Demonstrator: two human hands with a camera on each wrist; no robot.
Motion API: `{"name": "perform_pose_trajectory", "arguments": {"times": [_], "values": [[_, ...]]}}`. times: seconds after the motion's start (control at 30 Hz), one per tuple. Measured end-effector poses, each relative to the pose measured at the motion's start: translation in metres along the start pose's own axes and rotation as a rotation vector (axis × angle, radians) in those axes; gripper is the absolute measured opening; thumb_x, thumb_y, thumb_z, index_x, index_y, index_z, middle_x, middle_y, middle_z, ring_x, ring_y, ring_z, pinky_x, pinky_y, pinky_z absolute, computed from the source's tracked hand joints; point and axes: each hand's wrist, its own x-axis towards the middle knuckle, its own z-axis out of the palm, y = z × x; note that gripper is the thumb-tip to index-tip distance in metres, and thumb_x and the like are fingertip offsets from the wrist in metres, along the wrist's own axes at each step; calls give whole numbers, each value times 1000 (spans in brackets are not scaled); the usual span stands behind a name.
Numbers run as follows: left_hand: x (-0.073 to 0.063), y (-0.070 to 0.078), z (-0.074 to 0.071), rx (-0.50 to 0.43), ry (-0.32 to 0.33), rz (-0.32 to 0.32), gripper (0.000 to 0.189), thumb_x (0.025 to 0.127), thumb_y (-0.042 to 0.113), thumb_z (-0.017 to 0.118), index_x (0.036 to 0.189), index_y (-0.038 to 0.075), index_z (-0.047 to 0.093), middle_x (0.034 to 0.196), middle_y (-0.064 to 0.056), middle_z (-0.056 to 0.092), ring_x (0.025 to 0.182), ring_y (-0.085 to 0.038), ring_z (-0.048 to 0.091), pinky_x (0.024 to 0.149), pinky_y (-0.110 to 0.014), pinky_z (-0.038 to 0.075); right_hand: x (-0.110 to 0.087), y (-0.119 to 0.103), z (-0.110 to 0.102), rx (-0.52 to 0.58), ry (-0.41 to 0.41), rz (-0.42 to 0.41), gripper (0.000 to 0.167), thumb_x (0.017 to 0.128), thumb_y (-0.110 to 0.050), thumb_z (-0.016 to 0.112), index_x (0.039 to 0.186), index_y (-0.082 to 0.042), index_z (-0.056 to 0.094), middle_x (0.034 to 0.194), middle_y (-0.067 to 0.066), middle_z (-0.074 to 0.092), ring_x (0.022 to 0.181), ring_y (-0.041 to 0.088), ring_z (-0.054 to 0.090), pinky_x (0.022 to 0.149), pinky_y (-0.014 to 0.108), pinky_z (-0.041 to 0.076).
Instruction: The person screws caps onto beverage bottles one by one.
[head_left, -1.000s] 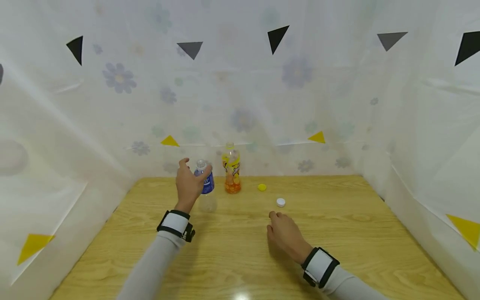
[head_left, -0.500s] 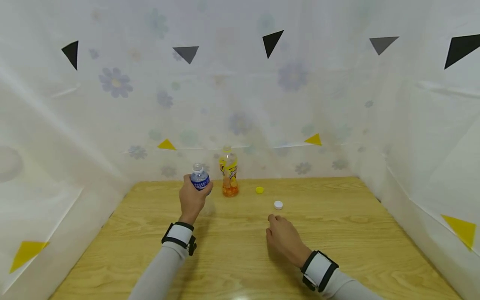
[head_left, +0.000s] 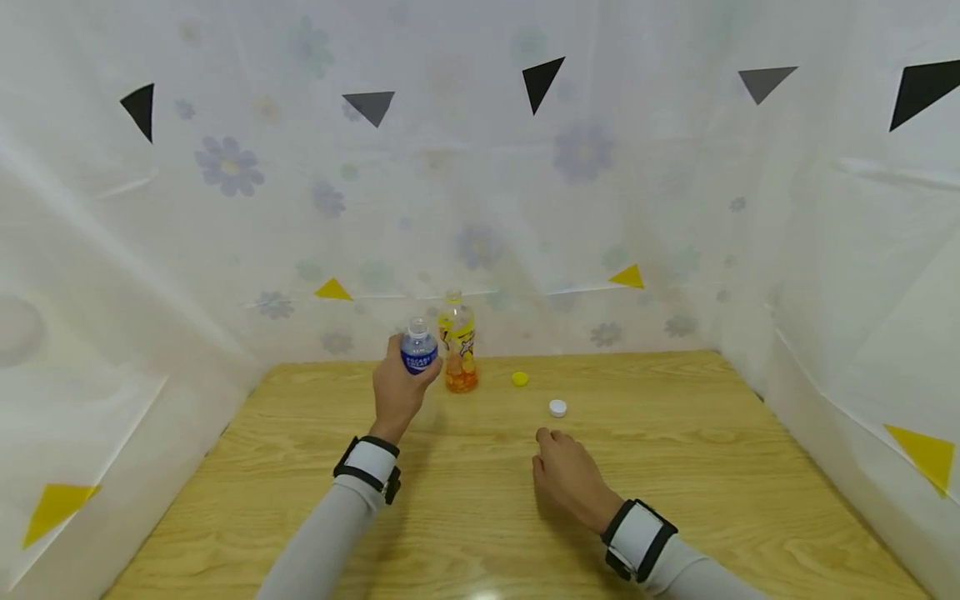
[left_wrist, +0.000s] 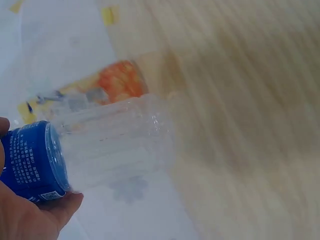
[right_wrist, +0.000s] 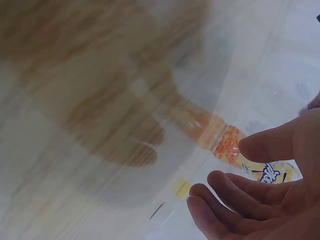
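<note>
My left hand [head_left: 397, 392] grips a clear plastic drink bottle [head_left: 418, 357] around its blue label [left_wrist: 31, 160]. The bottle's mouth is uncapped, and its lower part looks empty in the left wrist view. Whether its base touches the table I cannot tell. Just right of it stands a second uncapped bottle [head_left: 459, 350], with a yellow label and some orange contents low down. My right hand [head_left: 572, 477] hovers low over the table, fingers loosely bent and holding nothing, as the right wrist view confirms. A white bottle cap [head_left: 557, 408] lies just beyond its fingertips.
Behind the white cap lies a yellow bottle cap [head_left: 520, 379]. The wooden table [head_left: 465, 508] ends at a white flower-printed curtain [head_left: 480, 208] at the back, with sheeting on both sides. Triangular stickers dot the sheeting.
The left hand has closed around the blue-labelled bottle and moved it rightward, toward the orange-filled one. My right hand has stayed nearly still.
</note>
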Motion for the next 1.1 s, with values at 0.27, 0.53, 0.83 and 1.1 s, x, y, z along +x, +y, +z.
{"name": "perform_pose_trajectory", "arguments": {"times": [0.27,0.53,0.83,1.1], "values": [[-11,48,20,-4,-128,177,71,83,31,83,142,10,51,121,-16,70,102,-31,70,82,-48,58,-1,1,0,35,-7,16,14,90,-4,69,100,4,63,80,12,61,68,22,60,58,35,48],[-28,67,38,59,-250,246,65,79,29,85,134,7,58,115,-14,71,98,-29,70,81,-45,58,-2,5,1,42,-4,33,15,89,-2,68,101,5,63,79,12,61,67,21,59,57,35,48],[-39,60,45,35,-280,229,63,78,27,86,132,7,59,116,-13,72,100,-29,70,84,-46,57,-2,8,1,42,-4,52,18,88,-2,68,105,6,65,85,15,65,73,26,65,63,39,54],[-43,50,40,61,-252,204,66,77,28,87,133,8,59,115,-14,72,98,-29,71,81,-46,58,17,5,-2,13,-26,5,16,89,-4,70,99,5,62,78,12,62,67,23,62,59,38,51]]}}
